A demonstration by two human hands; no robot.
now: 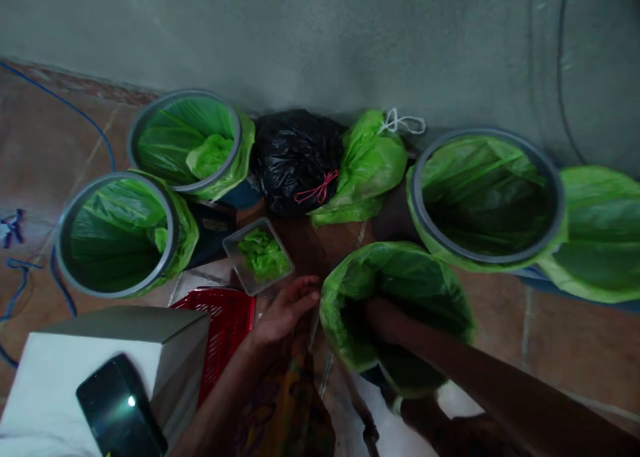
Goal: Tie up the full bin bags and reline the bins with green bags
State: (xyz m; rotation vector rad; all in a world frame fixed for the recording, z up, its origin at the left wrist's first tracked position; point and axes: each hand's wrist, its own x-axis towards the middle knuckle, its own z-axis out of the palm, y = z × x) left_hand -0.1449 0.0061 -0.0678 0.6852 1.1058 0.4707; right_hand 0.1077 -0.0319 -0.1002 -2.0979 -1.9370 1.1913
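Note:
My right hand reaches down into a bin lined with a green plastic bag. The dark inside of the bag hides its fingers, so I cannot see whether they hold anything. My left hand is beside the left rim of this bin, its fingers stretched out toward the green bag's edge and nothing visible in them. Just beyond the left hand stands a clear plastic container with crumpled bright green plastic in it.
Two grey-rimmed bins with green liners stand at left, another at right. A tied black bag and a tied green bag lean by the wall. A phone lies on a white box, beside a red basket.

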